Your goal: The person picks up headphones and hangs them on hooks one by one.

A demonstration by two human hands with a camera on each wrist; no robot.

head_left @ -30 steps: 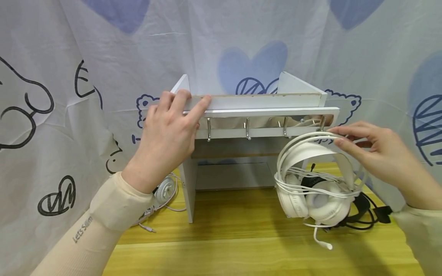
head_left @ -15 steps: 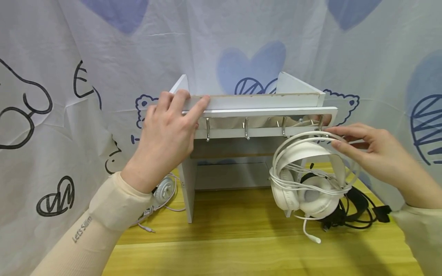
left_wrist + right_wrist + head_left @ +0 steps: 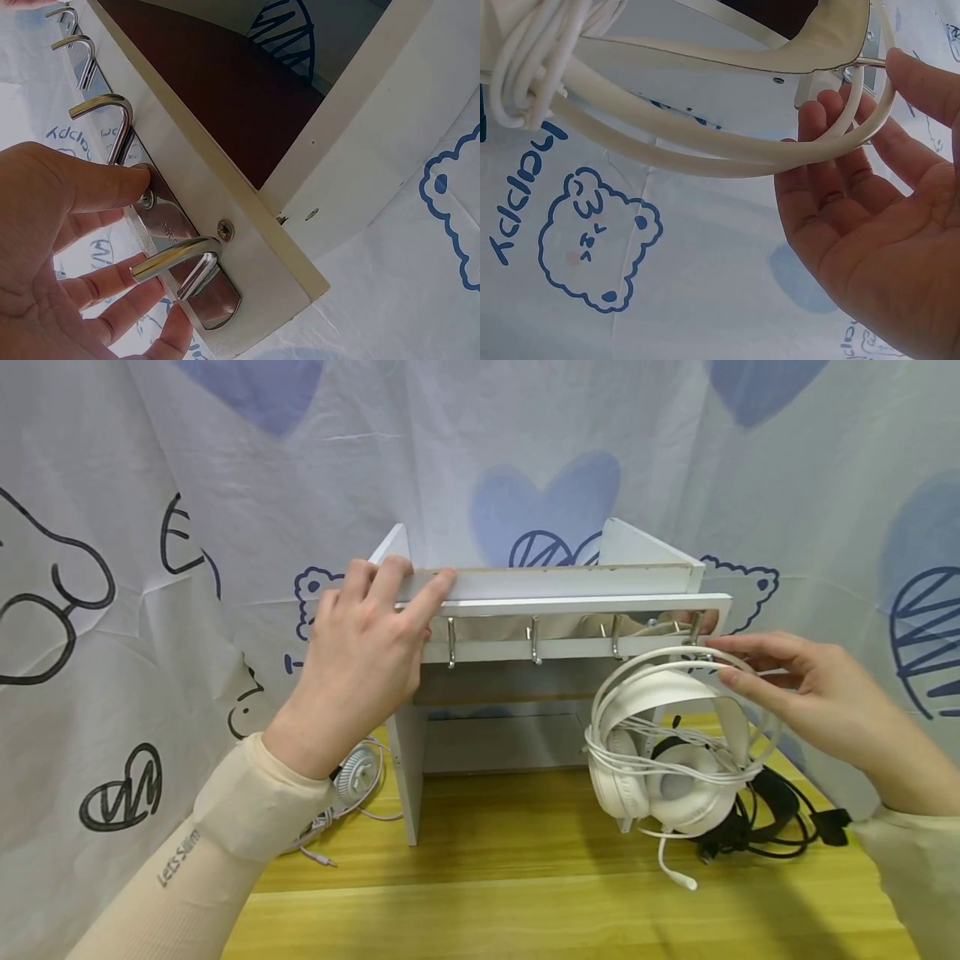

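At the shelf's upper left, my left hand (image 3: 371, 647) grips the front hook rail (image 3: 577, 604). In the left wrist view its thumb (image 3: 112, 184) presses on the metal hook plate, between two bent hooks. White headphones (image 3: 675, 760) hang at the rail's right end, with the headband at the last hook (image 3: 697, 625) and a wound cable across the earcups. My right hand (image 3: 810, 685) pinches the top of the outer headband tubes. The right wrist view shows its thumb and fingers around the curved white tubes (image 3: 705, 154), close by the hook.
The white shelf (image 3: 408, 777) stands on a yellow wooden table (image 3: 525, 902). Black headphones (image 3: 780, 810) with cables lie behind the hanging pair. On the left, another white headset (image 3: 358, 774) with a cable lies beside the shelf. A patterned cloth (image 3: 225, 485) surrounds the table.
The headphones have shifted slightly left and up toward the shelf, with the right hand along with them, then settled. The left hand has stayed on the rail.
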